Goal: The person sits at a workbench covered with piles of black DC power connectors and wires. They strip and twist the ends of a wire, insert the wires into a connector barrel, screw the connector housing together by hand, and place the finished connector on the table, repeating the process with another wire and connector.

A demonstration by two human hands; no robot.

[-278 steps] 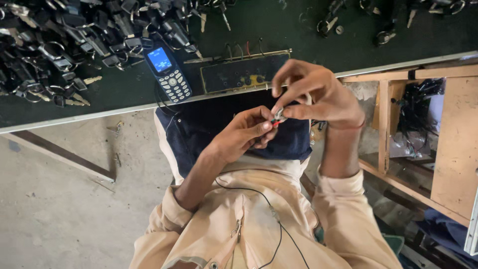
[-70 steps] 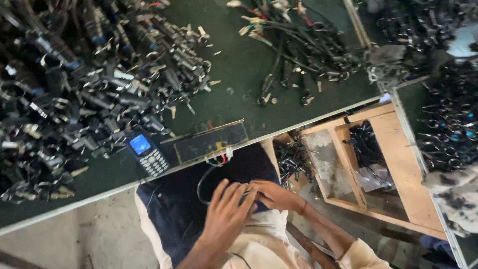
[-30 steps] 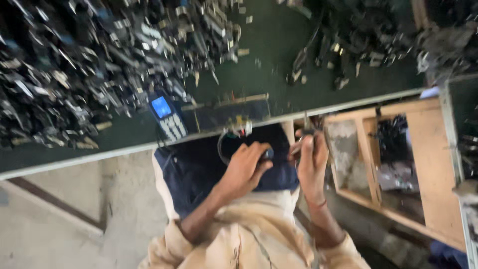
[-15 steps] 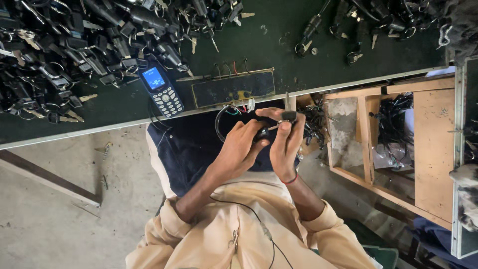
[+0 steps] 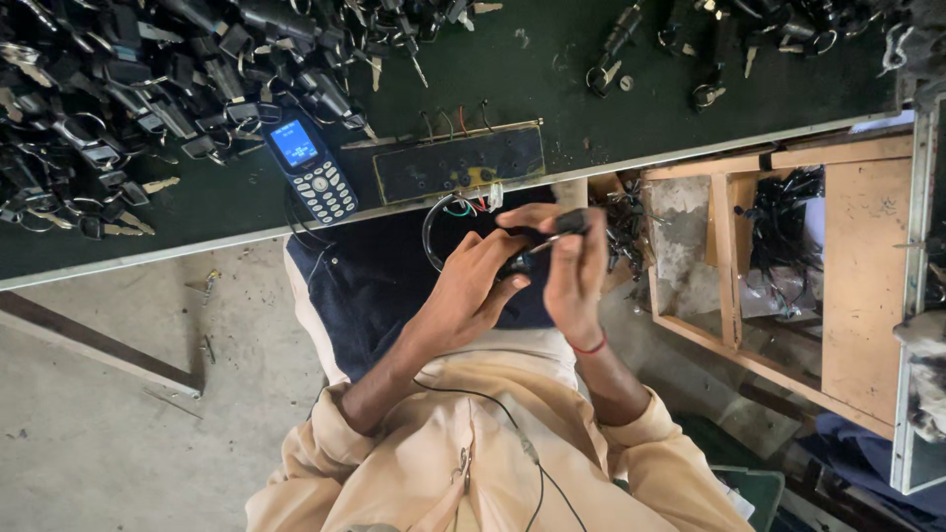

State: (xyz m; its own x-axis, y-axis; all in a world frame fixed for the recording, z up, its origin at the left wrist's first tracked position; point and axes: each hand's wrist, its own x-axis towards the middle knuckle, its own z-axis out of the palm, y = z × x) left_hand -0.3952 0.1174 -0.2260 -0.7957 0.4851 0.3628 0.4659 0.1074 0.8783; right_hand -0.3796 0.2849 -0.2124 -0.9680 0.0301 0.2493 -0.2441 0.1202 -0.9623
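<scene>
Both hands, left hand (image 5: 473, 286) and right hand (image 5: 572, 266), closed on a small black wired key-switch part (image 5: 537, 246) below the worktop (image 5: 591, 118) edge; assembly apparently unfinished.

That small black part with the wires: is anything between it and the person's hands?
No. The left hand and right hand both grip the small black part directly, above the lap, just below the green table edge.
</scene>
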